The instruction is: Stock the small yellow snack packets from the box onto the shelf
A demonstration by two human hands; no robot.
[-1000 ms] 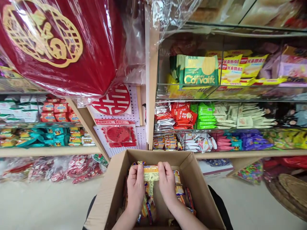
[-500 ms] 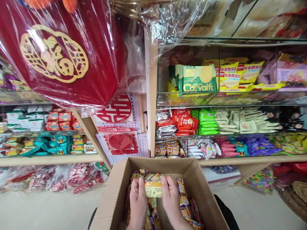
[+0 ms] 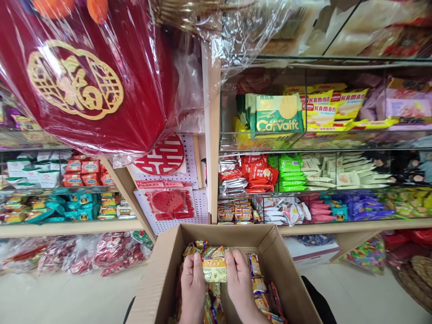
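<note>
An open cardboard box (image 3: 158,279) sits in front of me, partly filled with small yellow and orange snack packets (image 3: 258,283). Inside it, my left hand (image 3: 193,284) and my right hand (image 3: 239,281) both grip one yellow snack packet (image 3: 214,270) by its two ends, fingers curled over it. More of the same packets lie behind and below the held one.
Glass shelves (image 3: 303,139) at the right hold green biscuit packs (image 3: 278,112), yellow packs, red and green packets. Shelves at the left (image 3: 67,222) carry boxed snacks. A large red decoration in plastic wrap (image 3: 84,76) hangs at the upper left. Pale floor lies on both sides.
My view tilted up slightly, so the box and hands sit lower in the frame. Both hands still hold the yellow packet, with little change in grip.
</note>
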